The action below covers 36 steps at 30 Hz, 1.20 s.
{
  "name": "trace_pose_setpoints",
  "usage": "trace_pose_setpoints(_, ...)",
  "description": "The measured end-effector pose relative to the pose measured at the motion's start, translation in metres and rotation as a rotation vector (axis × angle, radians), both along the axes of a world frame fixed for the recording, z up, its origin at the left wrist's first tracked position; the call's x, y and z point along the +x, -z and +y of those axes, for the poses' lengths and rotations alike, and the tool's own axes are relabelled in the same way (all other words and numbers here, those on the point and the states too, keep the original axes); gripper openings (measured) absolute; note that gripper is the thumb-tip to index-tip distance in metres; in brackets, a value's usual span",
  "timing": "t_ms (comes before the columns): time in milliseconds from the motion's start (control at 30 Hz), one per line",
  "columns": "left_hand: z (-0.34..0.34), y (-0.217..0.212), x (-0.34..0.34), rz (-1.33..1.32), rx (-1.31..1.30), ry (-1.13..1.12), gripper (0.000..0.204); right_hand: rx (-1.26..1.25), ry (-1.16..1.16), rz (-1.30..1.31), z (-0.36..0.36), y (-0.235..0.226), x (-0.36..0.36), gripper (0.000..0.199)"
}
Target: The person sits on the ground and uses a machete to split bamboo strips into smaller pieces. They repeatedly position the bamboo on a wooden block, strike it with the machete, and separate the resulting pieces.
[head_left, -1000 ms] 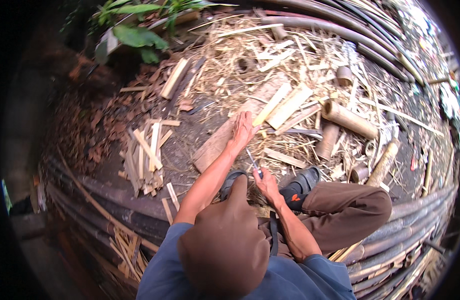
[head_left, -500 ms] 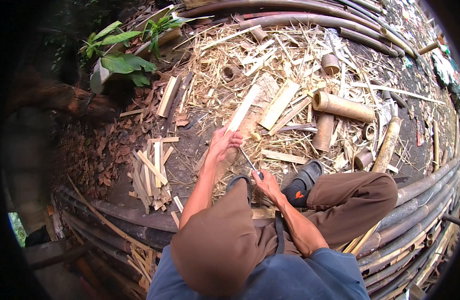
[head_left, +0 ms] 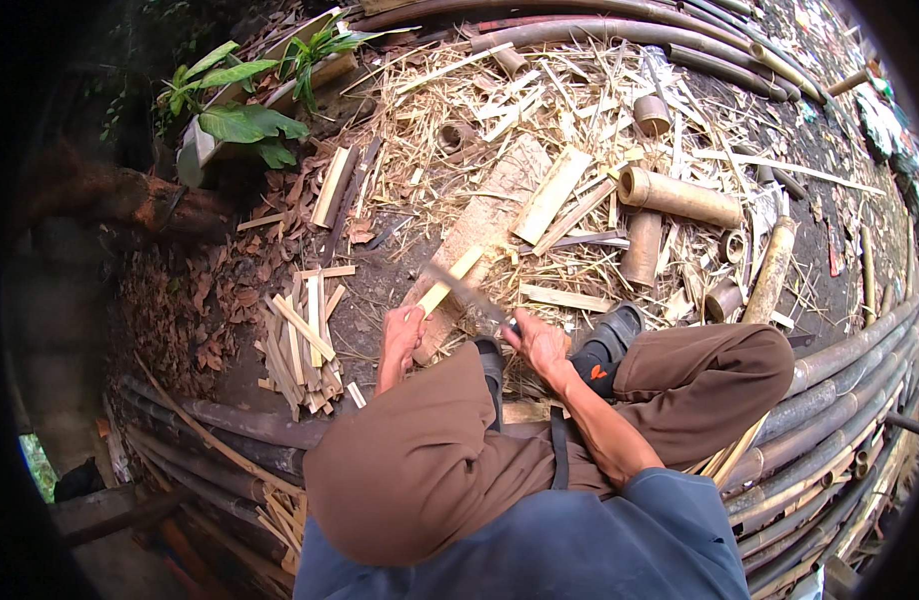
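My left hand (head_left: 404, 334) is closed round the near end of a pale split bamboo strip (head_left: 466, 265), which slants up and away over a worn wooden board (head_left: 504, 190). My right hand (head_left: 542, 346) grips a knife (head_left: 470, 293) by its dark handle. The blade, smeared by motion, points up and left and crosses over the strip just ahead of my left fingers. Whether its edge touches the strip I cannot tell. Just past the board's right side lies a wider split bamboo piece (head_left: 552, 195).
Cut bamboo sections (head_left: 685, 197) lie among shavings at the right. A pile of short bamboo slats (head_left: 302, 340) sits left of my left hand. Long bamboo poles (head_left: 620, 32) run along the far side, with more poles (head_left: 780, 430) near my right leg. A leafy plant (head_left: 242, 122) grows far left.
My left hand has drawn back toward me and left with the bamboo strip. The knife has swung leftward across the strip, and my right hand has shifted only slightly.
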<state>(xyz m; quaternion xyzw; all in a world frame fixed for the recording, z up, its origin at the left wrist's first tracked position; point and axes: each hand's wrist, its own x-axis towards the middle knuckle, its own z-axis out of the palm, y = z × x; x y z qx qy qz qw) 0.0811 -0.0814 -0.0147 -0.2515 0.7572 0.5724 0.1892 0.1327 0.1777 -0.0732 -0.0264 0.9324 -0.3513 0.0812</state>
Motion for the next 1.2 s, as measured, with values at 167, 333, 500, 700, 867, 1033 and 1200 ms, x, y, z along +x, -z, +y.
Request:
trace_pose_setpoints(167, 0.008, -0.008, -0.012, 0.063, -0.039, 0.024, 0.029, 0.074, 0.078, -0.133, 0.025, 0.005, -0.015, 0.040)
trace_pose_setpoints(333, -0.015, 0.019, 0.009, 0.257, -0.227, 0.067, 0.027, 0.174, 0.195, -0.235, 0.018, 0.023, -0.015, 0.046)
trace_pose_setpoints(500, -0.099, -0.013, 0.061, 0.477, -0.677, -0.271, 0.027, -0.003, 0.228, -0.216, 0.012, 0.009, -0.012, 0.042)
trace_pose_setpoints(700, -0.200, -0.010, 0.098, 0.535, -1.282, -0.235, 0.038, -0.196, 0.207, -0.299, 0.002, 0.024, -0.009, 0.049)
trace_pose_setpoints(867, -0.131, 0.026, 0.025, 0.532, -0.822, -0.097, 0.038, -0.247, 0.251, -0.193, -0.004, 0.035, -0.003, 0.049)
trace_pose_setpoints(1033, 0.058, 0.018, -0.082, 0.695, -0.352, 0.348, 0.033, -0.373, 0.312, -0.350, -0.012, 0.028, -0.003, 0.047)
trace_pose_setpoints(1200, 0.172, 0.065, -0.137, 0.926, -0.409, 0.757, 0.038, -0.458, 0.318, -0.326, -0.020, 0.019, 0.002, 0.048)
